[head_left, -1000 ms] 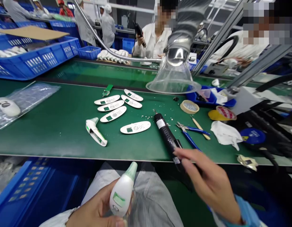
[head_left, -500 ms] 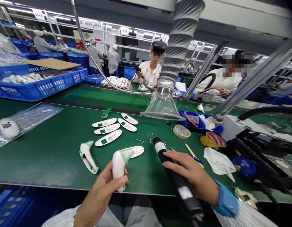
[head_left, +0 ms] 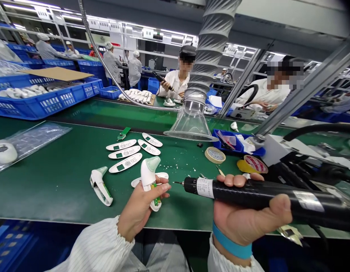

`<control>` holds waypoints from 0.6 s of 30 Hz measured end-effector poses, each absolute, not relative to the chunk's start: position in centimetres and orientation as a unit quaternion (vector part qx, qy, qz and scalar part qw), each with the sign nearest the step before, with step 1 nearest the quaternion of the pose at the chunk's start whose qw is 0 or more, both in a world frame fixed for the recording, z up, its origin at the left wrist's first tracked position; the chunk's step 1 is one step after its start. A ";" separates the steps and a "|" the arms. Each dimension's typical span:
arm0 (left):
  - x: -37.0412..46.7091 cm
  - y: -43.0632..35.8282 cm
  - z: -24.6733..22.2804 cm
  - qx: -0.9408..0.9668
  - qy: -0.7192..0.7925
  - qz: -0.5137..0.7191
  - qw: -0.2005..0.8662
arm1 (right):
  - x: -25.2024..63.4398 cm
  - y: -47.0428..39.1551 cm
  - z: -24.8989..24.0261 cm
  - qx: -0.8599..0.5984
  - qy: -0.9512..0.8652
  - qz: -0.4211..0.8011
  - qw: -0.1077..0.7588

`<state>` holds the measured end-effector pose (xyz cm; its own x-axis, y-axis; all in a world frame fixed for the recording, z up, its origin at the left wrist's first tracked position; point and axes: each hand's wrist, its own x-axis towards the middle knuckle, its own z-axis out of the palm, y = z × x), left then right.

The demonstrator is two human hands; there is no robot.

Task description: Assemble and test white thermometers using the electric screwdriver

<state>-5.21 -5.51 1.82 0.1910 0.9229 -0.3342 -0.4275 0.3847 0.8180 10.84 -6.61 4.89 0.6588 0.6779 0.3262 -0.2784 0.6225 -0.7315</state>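
Note:
My left hand [head_left: 139, 206] grips a white ear thermometer [head_left: 148, 175] with a pale green tip; its open side shows a green circuit board. In my right hand [head_left: 245, 219] lies a black electric screwdriver [head_left: 251, 192], held level, its bit pointing left at the thermometer but apart from it. Behind the thermometer a white faceplate [head_left: 163, 176] is partly hidden. Several more faceplates [head_left: 125, 163] are spread further back, beside a small green circuit board [head_left: 124, 133]. Another opened thermometer [head_left: 101, 186] rests on the green mat to the left.
A round dish of screws [head_left: 215, 155], a blue parts tray [head_left: 239, 142] and a tape roll [head_left: 255, 163] stand at right. A clear extraction hood [head_left: 191, 126] hangs over the bench. A blue crate [head_left: 50, 100] stands at left. Co-workers sit across.
My right hand has turned palm up and swung the screwdriver level, its bit now pointing left. My left hand has raised and rotated the thermometer, bringing its open side into view.

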 end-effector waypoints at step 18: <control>0.2 -1.5 0.6 0.421 0.476 0.472 0.611 | 13.5 -9.5 5.5 -0.298 -0.311 0.213 0.877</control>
<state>0.19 -1.53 0.58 0.1012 0.9777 -0.1843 -0.1763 0.1999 0.9638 13.53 -9.46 5.50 0.7162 0.5589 0.4180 -0.1892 0.7320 -0.6545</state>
